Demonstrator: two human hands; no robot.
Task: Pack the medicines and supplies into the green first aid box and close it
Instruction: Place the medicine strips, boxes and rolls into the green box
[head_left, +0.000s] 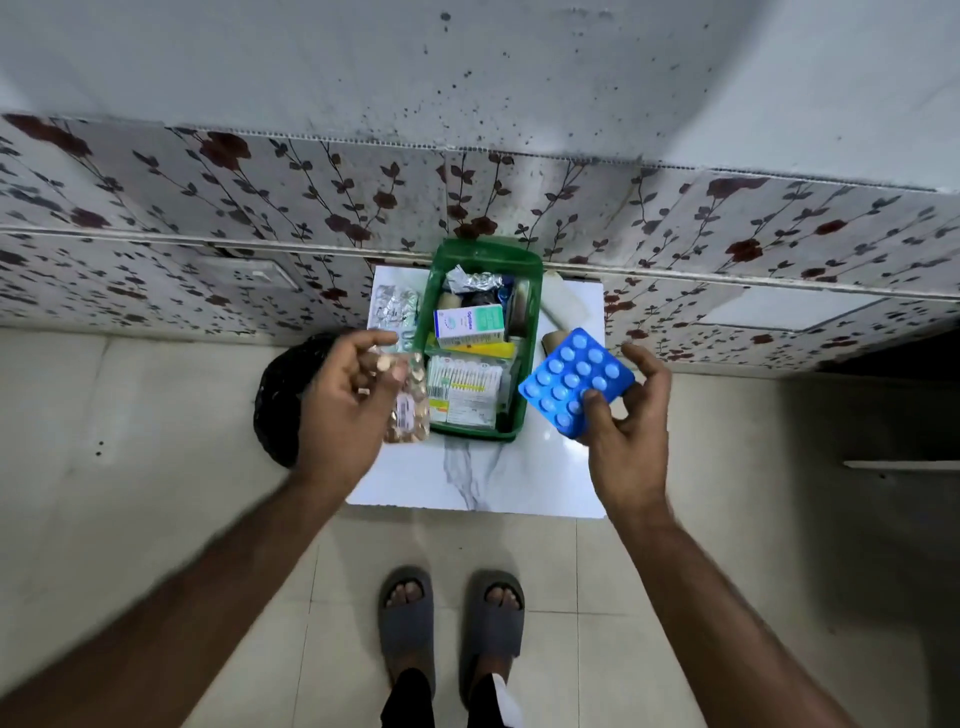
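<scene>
The green first aid box (531, 332) stands open on a small white marble-patterned table (478, 483), filled with medicine cartons, a foil strip and other supplies; its lid leans back toward the wall. My left hand (348, 405) hovers just left of the box, holding a brownish blister strip (410, 410). My right hand (623, 415) is to the right of the box and pinches a blue blister strip (574, 382) with thumb and fingers. More silver blister strips (392, 306) lie on the table left of the box. A pale roll (566, 306) lies right of the box.
A flowered tiled wall (208, 208) rises right behind the table. A black round object (280, 395) sits on the floor to the left. My feet in grey slippers (452, 623) stand on the tiled floor before the table.
</scene>
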